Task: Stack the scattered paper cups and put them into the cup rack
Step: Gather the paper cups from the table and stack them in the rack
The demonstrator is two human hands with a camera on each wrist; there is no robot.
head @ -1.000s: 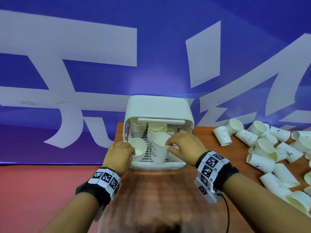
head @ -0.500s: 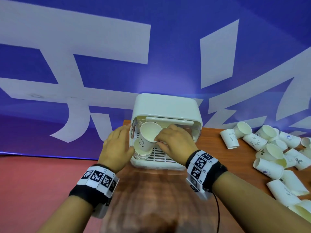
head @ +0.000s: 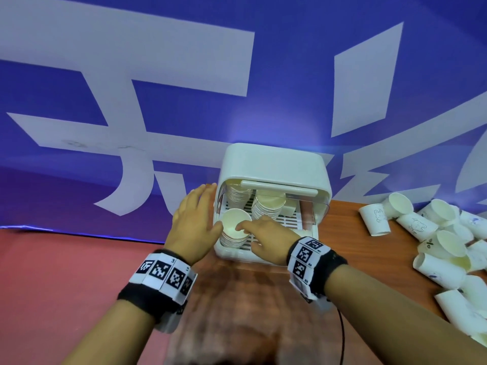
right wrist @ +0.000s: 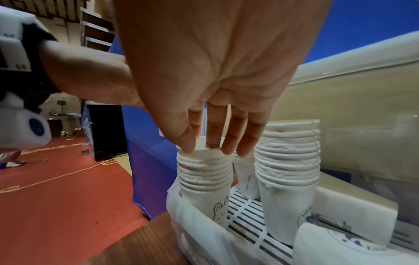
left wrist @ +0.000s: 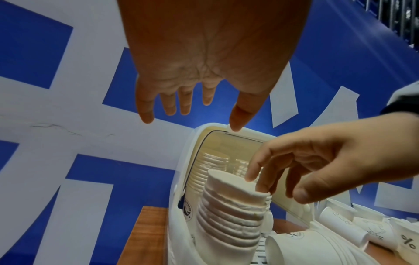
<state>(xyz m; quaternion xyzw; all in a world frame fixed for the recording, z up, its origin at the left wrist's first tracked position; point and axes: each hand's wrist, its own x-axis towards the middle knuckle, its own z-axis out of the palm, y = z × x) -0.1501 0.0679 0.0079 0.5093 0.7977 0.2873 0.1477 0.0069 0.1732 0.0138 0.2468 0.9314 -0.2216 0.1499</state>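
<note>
1. Your right hand (head: pixel 266 237) is reaching into the front of the cup rack (head: pixel 274 164), fingers pointing down. The fingertips (right wrist: pixel 228 148) sit on the rim of the top cup of the front-left stack (head: pixel 234 231). From the right wrist view the thumb and fingers look lightly pinched on that rim, so I'd call that grip closed on the stack's top cup, though only loosely.

2. Your left hand (head: pixel 195 219) is flat against the rack's left side, just beside that same stack. Fingers are straight and spread with nothing in them, so that grip is open. The left wrist view shows the thumb tip right at the rack's upper edge.

3. The front-left stack stands upright in the near left corner of the rack, on the slatted floor. There's a bunny drawing on its bottom cup.

4. Two more stacks are in there too: a back-left stack (head: pixel 237 197) and a middle stack (head: pixel 268 206), both upright and mouth up.

5. The loose cups (head: pixel 432 233) are piled on the right side of the desk (head: pixel 342 233), well apart from the rack, mostly lying on their sides.

6. The rack's clear lid is flipped up, and the rack sits at the far edge of the desk against the blue banner (head: pixel 158 101).
</note>
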